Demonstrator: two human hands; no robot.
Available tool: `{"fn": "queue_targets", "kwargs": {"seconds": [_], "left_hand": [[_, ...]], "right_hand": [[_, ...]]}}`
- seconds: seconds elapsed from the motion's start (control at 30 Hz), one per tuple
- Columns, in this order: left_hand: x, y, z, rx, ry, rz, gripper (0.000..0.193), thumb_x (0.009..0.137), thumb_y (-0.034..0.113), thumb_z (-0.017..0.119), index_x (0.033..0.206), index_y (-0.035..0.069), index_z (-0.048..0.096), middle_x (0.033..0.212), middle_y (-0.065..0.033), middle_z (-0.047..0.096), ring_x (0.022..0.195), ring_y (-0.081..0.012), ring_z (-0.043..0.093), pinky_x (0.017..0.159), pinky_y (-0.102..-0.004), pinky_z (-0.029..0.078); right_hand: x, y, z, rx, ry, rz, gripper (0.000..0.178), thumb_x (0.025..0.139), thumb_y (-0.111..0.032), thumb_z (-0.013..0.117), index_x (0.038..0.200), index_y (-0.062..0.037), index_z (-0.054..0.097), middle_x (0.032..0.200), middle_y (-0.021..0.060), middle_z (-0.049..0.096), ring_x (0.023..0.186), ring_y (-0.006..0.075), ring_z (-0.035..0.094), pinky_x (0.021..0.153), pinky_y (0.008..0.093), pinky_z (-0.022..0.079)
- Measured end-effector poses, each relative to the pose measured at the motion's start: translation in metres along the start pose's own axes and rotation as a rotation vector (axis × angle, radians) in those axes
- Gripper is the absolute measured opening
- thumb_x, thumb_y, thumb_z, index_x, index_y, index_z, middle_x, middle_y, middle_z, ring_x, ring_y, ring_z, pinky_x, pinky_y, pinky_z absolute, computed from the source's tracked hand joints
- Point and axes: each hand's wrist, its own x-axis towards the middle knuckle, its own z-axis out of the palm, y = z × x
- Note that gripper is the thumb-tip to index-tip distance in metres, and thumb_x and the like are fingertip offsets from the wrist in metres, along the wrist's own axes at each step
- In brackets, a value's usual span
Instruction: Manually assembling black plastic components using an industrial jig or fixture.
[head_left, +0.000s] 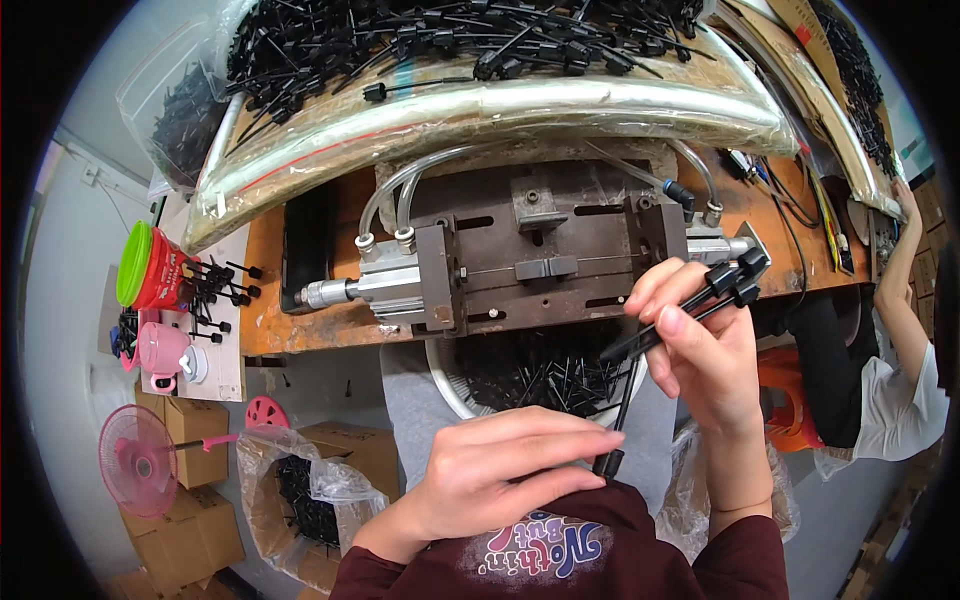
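My right hand [712,355] is raised in front of the machine's right side. Its fingers are closed around several thin black rods with thick ribbed heads [722,280], heads pointing up and right. Lower and nearer my chest, my left hand [490,468] pinches the thick end of another black rod [608,463] between its fingertips. That rod's thin shaft slants up toward the right hand. Behind both hands sits a dark metal clamping fixture [500,290] with a small block [546,268] in its middle. A white basin [455,395] of black rods lies below it.
A plastic-covered tray [520,98] heaped with black rods spans the bench's far side. Air hoses [375,205] run to the cylinders. At left are a red tub [160,275], pink cup [163,350], pink fan [138,460] and lined box [300,500]. A co-worker's arm [905,270] shows at right.
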Motion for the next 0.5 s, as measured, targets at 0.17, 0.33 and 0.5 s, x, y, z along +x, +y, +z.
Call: {"fn": "queue_targets", "kwargs": {"seconds": [0.17, 0.33, 0.5], "left_hand": [[-0.002, -0.004, 0.002, 0.248, 0.109, 0.068, 0.033, 0.067, 0.000, 0.082, 0.100, 0.000, 0.073, 0.095, -0.0118, 0.071, 0.082, -0.0226, 0.069, 0.069, -0.0306, 0.054], [0.011, -0.034, 0.005, 0.743, 0.174, 0.156, 0.033, 0.070, 0.001, 0.078, 0.102, -0.001, 0.070, 0.111, -0.0145, 0.068, 0.092, -0.0272, 0.067, 0.077, -0.0342, 0.054], [0.020, -0.047, 0.007, 0.975, 0.068, 0.171, 0.022, 0.076, 0.006, 0.073, 0.096, -0.002, 0.067, 0.122, -0.0147, 0.065, 0.089, -0.0242, 0.067, 0.087, -0.0352, 0.053]], "right_hand": [[0.002, 0.010, -0.006, -0.167, 0.250, -0.295, 0.012, 0.096, -0.009, 0.059, 0.096, 0.0017, 0.064, 0.102, 0.0141, 0.063, 0.056, 0.0115, 0.057, 0.043, 0.0211, 0.044], [-0.007, 0.011, -0.010, -0.405, 0.314, -0.454, 0.016, 0.095, -0.006, 0.060, 0.104, 0.0062, 0.064, 0.102, 0.0124, 0.059, 0.069, 0.0120, 0.059, 0.054, 0.0222, 0.049], [-0.019, 0.017, -0.007, -0.483, 0.324, -0.469, 0.016, 0.092, -0.002, 0.061, 0.106, 0.0055, 0.064, 0.104, 0.0143, 0.059, 0.070, 0.0127, 0.061, 0.059, 0.0233, 0.052]]}}
